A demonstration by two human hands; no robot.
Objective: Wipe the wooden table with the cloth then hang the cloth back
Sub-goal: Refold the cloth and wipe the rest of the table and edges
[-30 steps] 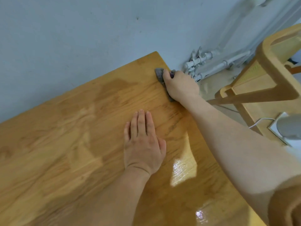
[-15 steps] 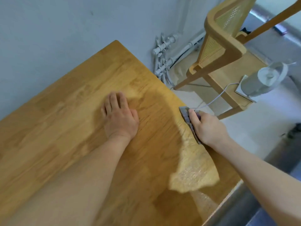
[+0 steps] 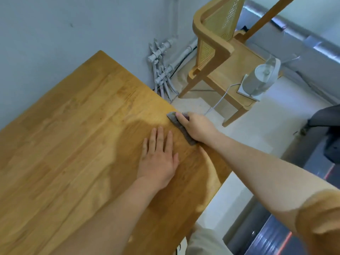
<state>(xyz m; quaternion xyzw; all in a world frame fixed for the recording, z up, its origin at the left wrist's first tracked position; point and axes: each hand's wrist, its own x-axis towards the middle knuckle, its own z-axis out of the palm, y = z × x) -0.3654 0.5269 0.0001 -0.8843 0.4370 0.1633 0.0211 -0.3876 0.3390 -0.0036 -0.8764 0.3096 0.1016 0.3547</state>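
The wooden table (image 3: 73,144) fills the left and middle of the head view, with its far corner against the wall. A grey cloth (image 3: 179,126) lies folded along the table's right edge. My right hand (image 3: 197,127) is pressed down on the cloth and grips it, covering most of it. My left hand (image 3: 158,159) rests flat on the tabletop just left of the cloth, fingers spread, holding nothing.
A wooden chair (image 3: 220,52) with a cane back stands past the table's right edge. A white appliance (image 3: 259,78) with a cord sits on the chair's seat. Grey pipes (image 3: 161,70) run along the wall's foot. A dark object (image 3: 329,131) is at the far right.
My right hand slid the cloth from the table's far corner back along the right edge toward me. The left hand stays flat on the tabletop, now close beside the cloth.
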